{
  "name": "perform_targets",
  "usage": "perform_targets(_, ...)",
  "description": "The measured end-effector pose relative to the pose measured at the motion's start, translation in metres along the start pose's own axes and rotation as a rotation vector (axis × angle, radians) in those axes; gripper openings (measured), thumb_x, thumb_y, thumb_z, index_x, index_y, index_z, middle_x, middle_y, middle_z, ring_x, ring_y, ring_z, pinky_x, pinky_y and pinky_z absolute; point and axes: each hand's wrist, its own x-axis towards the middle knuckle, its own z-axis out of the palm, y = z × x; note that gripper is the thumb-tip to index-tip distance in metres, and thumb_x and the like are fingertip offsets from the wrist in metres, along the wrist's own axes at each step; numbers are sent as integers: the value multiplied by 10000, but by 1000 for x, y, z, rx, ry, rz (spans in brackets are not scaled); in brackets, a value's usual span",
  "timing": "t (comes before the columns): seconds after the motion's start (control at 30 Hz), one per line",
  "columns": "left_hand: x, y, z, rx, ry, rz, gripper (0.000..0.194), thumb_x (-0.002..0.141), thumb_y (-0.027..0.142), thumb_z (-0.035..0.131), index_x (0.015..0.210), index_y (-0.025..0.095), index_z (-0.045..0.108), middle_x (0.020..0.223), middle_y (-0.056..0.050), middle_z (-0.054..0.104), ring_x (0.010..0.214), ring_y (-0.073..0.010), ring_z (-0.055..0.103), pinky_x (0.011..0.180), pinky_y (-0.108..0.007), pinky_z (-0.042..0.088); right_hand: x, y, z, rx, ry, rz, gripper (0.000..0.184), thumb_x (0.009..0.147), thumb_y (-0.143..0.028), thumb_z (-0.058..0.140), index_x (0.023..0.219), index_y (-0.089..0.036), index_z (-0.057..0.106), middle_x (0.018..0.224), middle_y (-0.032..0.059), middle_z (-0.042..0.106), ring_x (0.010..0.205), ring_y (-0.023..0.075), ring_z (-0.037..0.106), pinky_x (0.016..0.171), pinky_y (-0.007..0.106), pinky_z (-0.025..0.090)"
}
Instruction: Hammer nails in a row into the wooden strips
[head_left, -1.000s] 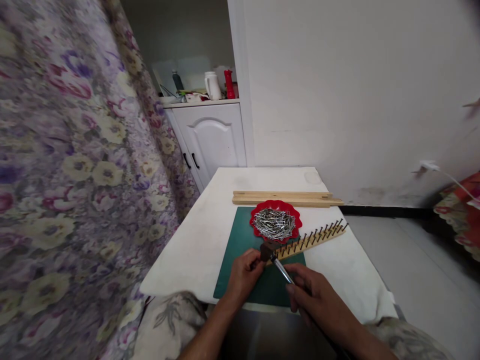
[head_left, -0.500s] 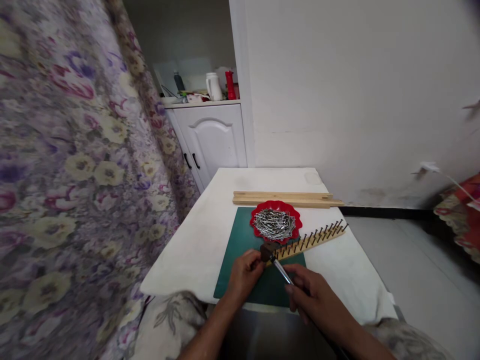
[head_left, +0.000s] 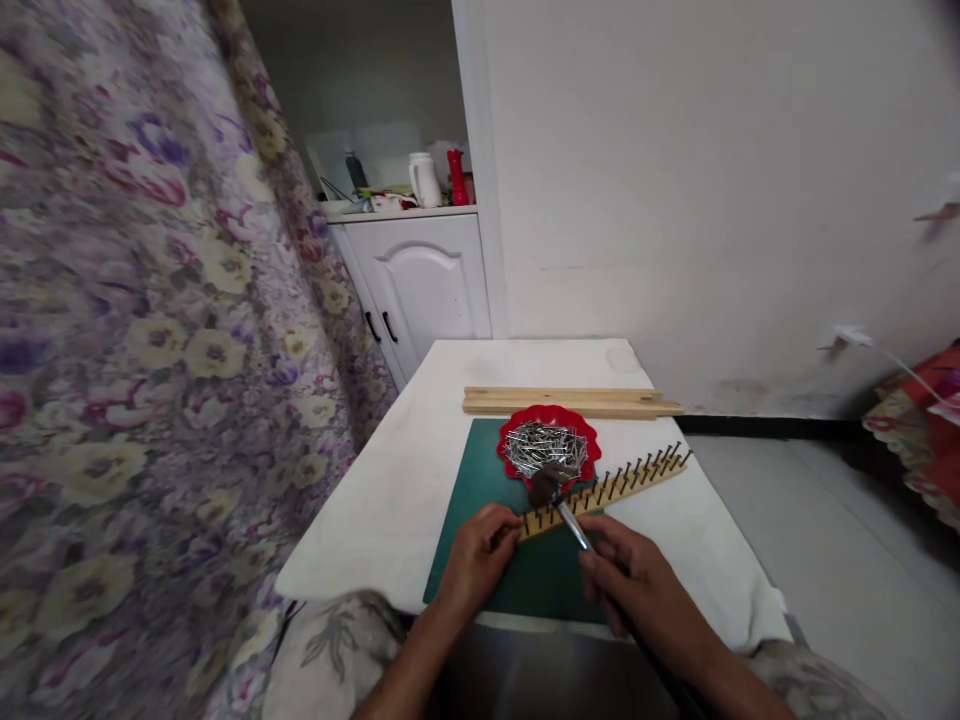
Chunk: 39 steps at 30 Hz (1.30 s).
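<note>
A hammer (head_left: 574, 526) with a dark head and silver shaft is in my right hand (head_left: 637, 580), its fingers wrapped round the handle. The head hangs over the near part of a narrow wooden strip (head_left: 637, 484), beside the red dish. Dark nails or screws stand up from the strip in rows, some slightly tilted. My left hand (head_left: 480, 555) is closed at the strip's near left end, thumb and fingers pinched against it. Whether a nail is also between those fingertips is hidden. Under the strip's near part lies a green mat (head_left: 465, 510).
Just behind the strip, a red scalloped dish (head_left: 595, 440) holds many silver nails (head_left: 536, 445). Further back lie wooden strips (head_left: 555, 408) across the white-covered table (head_left: 360, 525). A flowered curtain (head_left: 165, 380) hangs to the left, and a white cabinet (head_left: 427, 280) stands behind.
The hammer head has risen and moved slightly right, away from my left fingertips, uncovering the strip's near end. My left hand has shifted a little left and down.
</note>
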Motion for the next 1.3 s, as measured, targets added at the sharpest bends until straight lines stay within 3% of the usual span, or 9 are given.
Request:
perform_targets(0.2,15,5,-19,114,114,-19,155,852,238,468,818,178,607,777,-17,587,720,-142,555,670,-235,413,11,-8,-25,103,215,-116,343,847,-391,565,1097,-162,519,572,-47,580,337,62,407,346,175,302)
perform_targets(0.4,75,5,-6,292,-106,181,159,832,164,472,852,182,629,904,-49,620,861,-167,561,771,-256,421,15,-8,-33,151,258,-129,347,822,-409,596,1057,-166,517,563,-48,583,341,66,415,330,165,307)
perform_targets(0.6,117,1,17,597,-255,75,189,816,149,459,779,156,644,901,-85,634,846,-193,565,742,-267,416,15,-5,-30,148,243,-123,346,829,-391,595,1078,-161,524,557,-51,588,329,53,412,330,155,314)
perform_targets(0.83,130,6,17,655,-328,52,188,805,160,462,743,148,639,828,-93,649,782,-210,575,739,-292,412,17,-4,-28,141,226,-123,324,838,-375,579,1072,-155,531,553,-55,587,323,48,412,330,152,297)
perform_targets(1.0,131,11,17,690,-391,175,172,780,151,490,726,171,652,833,-92,660,815,-229,579,763,-301,410,19,3,-22,125,205,-103,333,832,-393,571,1067,-159,537,548,-56,580,312,56,410,320,159,294)
perform_targets(1.3,130,8,20,478,-304,172,106,722,175,572,626,185,617,750,-86,638,794,-245,574,767,-311,411,19,2,-19,98,209,-94,329,826,-408,568,1043,-162,540,550,-60,576,306,62,404,323,166,282)
